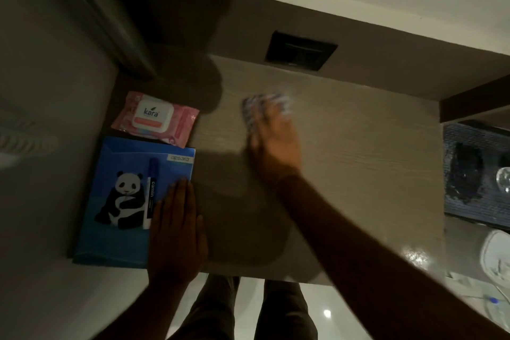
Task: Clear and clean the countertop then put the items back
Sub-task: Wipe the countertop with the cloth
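Note:
My right hand [276, 143] presses a checked cloth [255, 107] flat on the middle of the wooden countertop [358, 174]; both are motion-blurred. My left hand [176, 232] lies flat, fingers together, on the right edge of a blue folder with a panda picture [121, 201] at the counter's left side. A blue-and-white marker [150, 193] rests on the folder just left of my fingers. A pink pack of wet wipes [156, 117] lies behind the folder.
A black socket plate [300, 50] sits in the back panel. A dark blue mat with a glass [474, 174] is on the right, with a white object [496, 257] in front of it. A grey curtain hangs at the back left. My legs and the shiny floor show below the counter edge.

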Tool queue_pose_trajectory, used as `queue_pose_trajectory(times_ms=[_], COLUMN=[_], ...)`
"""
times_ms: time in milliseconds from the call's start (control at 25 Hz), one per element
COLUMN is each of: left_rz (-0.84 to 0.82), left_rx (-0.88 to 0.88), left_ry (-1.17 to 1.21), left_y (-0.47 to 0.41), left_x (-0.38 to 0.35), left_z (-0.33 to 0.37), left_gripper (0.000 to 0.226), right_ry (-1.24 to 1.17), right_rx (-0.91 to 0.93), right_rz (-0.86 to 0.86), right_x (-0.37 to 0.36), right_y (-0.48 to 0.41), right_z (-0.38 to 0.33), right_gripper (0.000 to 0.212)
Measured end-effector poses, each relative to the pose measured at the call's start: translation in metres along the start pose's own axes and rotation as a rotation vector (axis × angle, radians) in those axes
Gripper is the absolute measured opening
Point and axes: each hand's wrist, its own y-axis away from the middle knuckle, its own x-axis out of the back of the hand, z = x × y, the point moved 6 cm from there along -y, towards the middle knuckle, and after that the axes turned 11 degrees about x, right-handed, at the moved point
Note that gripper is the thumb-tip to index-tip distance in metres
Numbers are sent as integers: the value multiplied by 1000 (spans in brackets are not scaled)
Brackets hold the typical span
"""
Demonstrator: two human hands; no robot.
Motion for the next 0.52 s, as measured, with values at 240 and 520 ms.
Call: queue_pose_trajectory(times_ms=[240, 520], left_rz=[-22, -38], left_rx=[-16, 0], left_ry=[-9, -48], left_y=[0, -2], left_x=[2, 8], left_z=[3, 6], left_gripper=[66, 68], right_ry=[-189, -180], right_rx=[187, 0], right_rz=[-249, -109], right_x=[-35, -30], right_y=[153, -12], right_z=[-106, -78], right_gripper=[64, 63])
